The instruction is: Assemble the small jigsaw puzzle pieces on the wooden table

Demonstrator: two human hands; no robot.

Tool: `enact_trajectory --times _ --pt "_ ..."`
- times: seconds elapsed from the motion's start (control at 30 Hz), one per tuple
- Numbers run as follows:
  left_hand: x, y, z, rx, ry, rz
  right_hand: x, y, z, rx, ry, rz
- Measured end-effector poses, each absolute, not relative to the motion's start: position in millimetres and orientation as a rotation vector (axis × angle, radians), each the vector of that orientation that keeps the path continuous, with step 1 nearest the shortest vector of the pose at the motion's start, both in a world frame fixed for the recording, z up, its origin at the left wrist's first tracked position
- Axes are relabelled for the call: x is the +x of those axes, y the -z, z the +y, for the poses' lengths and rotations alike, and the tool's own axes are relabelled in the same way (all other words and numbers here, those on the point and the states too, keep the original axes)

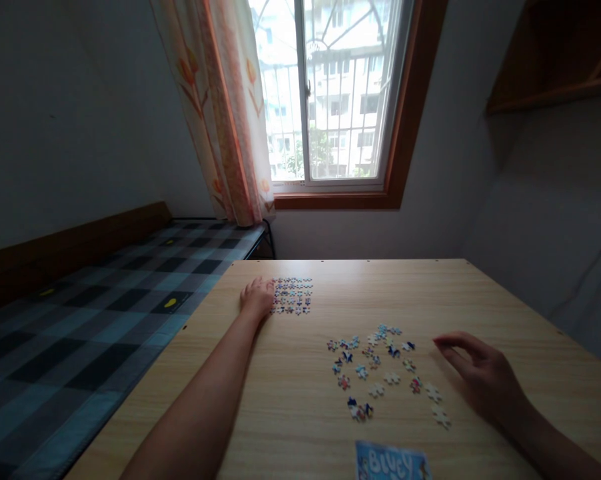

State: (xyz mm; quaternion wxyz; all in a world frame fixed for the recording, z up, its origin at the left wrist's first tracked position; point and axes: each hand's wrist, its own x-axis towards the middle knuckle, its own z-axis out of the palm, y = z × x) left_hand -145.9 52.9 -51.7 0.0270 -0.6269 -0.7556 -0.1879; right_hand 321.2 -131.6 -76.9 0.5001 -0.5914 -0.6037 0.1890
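Observation:
My left hand [257, 297] lies palm down on the table, its fingers apart, at the left edge of neat rows of jigsaw puzzle pieces [293, 294]. It touches or partly covers the leftmost pieces. My right hand [480, 370] hovers at the right of a scattered group of loose puzzle pieces [362, 371]. Its thumb and index fingertip come together in a pinch; whether a piece is between them cannot be made out. Some loose pieces are colourful, while others, such as a pale piece [440, 417] near this hand, look plain.
The light wooden table [280, 413] carries a blue packet or card marked "BLUEY" [393, 461] at the near edge. A bed with a checked cover [130, 293] stands at left. Behind are a curtain [230, 120] and a window [340, 100]; a shelf [555, 93] hangs at upper right.

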Motion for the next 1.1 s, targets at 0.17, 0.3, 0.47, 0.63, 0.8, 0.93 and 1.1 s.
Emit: enact_trajectory --times 0.17,0.3,0.47,0.63,0.8,0.93,1.1 --pt "-148.2 51.9 56.8 -1.916 0.684 -2.349 320.6 76.7 -124.2 -1.486 -0.520 -1.400" --pt "-152.7 49.8 61.4 -1.911 0.815 -2.346 313.8 73.9 -118.2 -1.500 -0.419 -1.533" --pt "-157.8 43.9 64.7 -1.852 1.004 -2.380 307.8 73.4 -112.9 -1.524 -0.307 -1.757" --pt "-158.4 37.4 61.2 -1.703 1.146 -2.464 303.5 75.7 -108.9 -1.570 -0.280 -1.993" --pt "-156.8 31.7 47.4 -1.595 1.268 -2.504 300.9 76.7 -99.4 -1.668 -0.290 -2.137" --pt "-155.2 30.2 34.5 -1.573 1.353 -2.513 302.5 76.1 -85.6 -1.634 -0.281 -2.177" --pt "-155.9 30.8 30.4 -1.555 1.449 -2.513 305.6 73.4 -58.0 -1.618 -0.204 -1.998"
